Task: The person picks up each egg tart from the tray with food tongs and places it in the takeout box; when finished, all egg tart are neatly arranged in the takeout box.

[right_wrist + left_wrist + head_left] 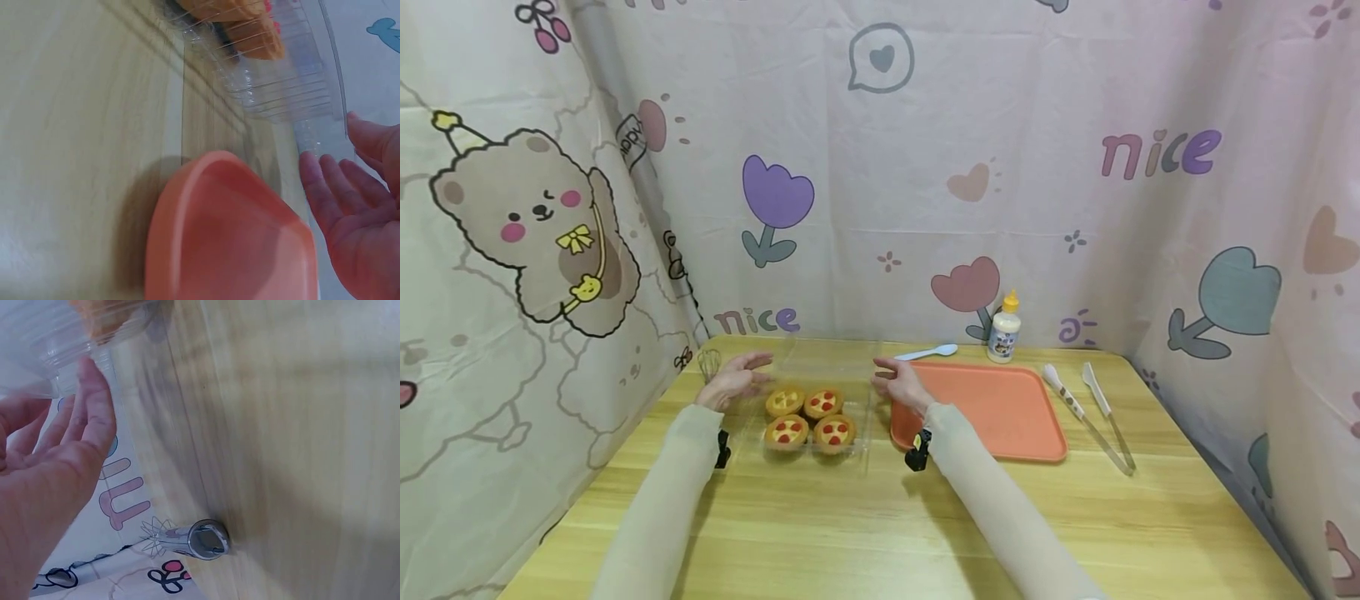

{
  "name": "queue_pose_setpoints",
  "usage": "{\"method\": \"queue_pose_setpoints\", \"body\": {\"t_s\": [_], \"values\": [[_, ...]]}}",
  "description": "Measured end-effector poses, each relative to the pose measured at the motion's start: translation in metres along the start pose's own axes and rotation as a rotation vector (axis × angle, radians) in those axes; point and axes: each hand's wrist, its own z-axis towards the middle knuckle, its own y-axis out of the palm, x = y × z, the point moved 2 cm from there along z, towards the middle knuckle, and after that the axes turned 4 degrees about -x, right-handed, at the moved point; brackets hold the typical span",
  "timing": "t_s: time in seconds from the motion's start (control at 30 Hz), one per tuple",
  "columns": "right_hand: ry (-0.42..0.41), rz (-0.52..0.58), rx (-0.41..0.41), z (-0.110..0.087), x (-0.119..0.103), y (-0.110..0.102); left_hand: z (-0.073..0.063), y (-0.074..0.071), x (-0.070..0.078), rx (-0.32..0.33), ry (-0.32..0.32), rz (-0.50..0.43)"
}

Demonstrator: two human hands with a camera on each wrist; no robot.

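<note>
A clear plastic container [867,433] with a hinged lid [831,357] lies open on the table, lid toward the back. Inside sit several small tarts [835,433], some topped with red pieces and one plain yellow. My left hand [736,382] is at the container's left side, and its fingertips reach the clear plastic edge in the left wrist view. On the other side, my right hand [901,383] has its thumb right at the plastic rim [340,81], its other fingers spread below. The right hand also overlaps the orange tray's [985,417] left edge.
Behind my left hand stands a wire whisk [709,363], its handle end [209,540] close to the left wrist camera. A light blue spoon [936,352] and a yellow-capped bottle [1004,329] are at the back. Tongs [1093,417] lie right of the tray.
</note>
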Motion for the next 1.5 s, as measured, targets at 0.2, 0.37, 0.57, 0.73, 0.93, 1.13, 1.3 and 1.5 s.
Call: {"method": "queue_pose_setpoints", "body": {"t_s": [0.2,0.37,0.57,0.73,0.93,1.13,1.3,1.5], "values": [[-0.036,-0.012,0.042,0.002,-0.003,0.0,0.003,-0.003,-0.001,0.082,0.024,-0.023],[-0.092,-0.002,0.108,0.004,-0.005,0.001,0.007,-0.005,0.0,0.108,0.049,0.01],[-0.114,-0.049,0.141,0.005,-0.006,0.001,0.006,-0.005,0.0,0.126,0.077,0.072],[-0.13,-0.098,0.154,0.003,-0.007,0.003,0.003,-0.004,0.0,0.138,0.108,0.102],[-0.126,-0.123,0.14,0.0,-0.006,0.005,-0.007,-0.005,-0.002,0.184,0.11,0.146],[-0.118,-0.137,0.088,-0.002,-0.004,0.002,-0.017,-0.008,-0.005,0.198,0.086,0.193],[-0.126,-0.175,0.053,-0.006,-0.003,-0.003,-0.025,-0.01,-0.009,0.194,0.059,0.229],[-0.139,-0.194,0.029,-0.011,-0.005,-0.005,-0.029,-0.011,-0.014,0.188,0.038,0.216]]}}
